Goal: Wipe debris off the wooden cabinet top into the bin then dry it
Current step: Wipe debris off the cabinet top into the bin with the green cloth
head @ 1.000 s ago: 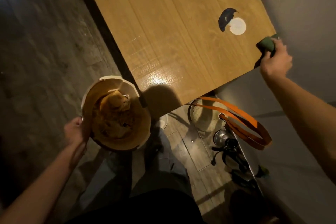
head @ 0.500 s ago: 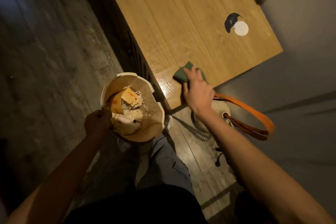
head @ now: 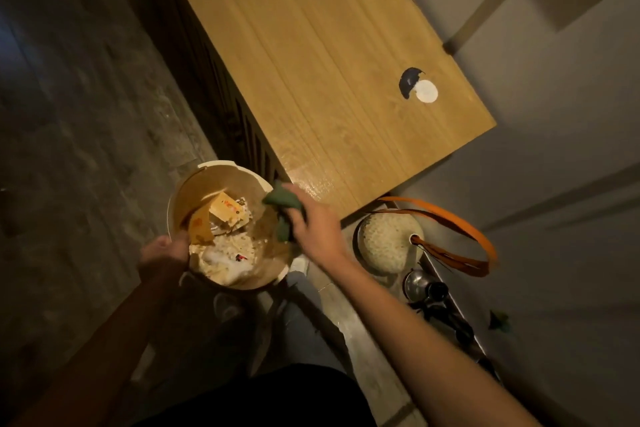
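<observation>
The wooden cabinet top point(head: 329, 62) runs from the top centre down to a glossy wet near corner. Just below that corner a round bin point(head: 194, 184) with paper scraps and crumbs inside is held up by my left hand point(head: 166, 251), which grips its near-left rim. My right hand point(head: 311, 222) holds a dark green cloth point(head: 282, 206) bunched in its fingers, over the bin's right rim and just off the cabinet's corner. A white disc beside a dark patch point(head: 419, 87) sits near the right edge of the top.
A round woven basket point(head: 388, 243) with orange straps point(head: 460, 222) stands on the floor right of the bin. Dark metal items point(head: 429, 291) lie beside it along the grey wall. Dark floorboards spread to the left. My legs are below.
My right hand swept the green cloth from the top's right edge across to the near corner and off it, over the bin. The bin has been lifted closer to the corner.
</observation>
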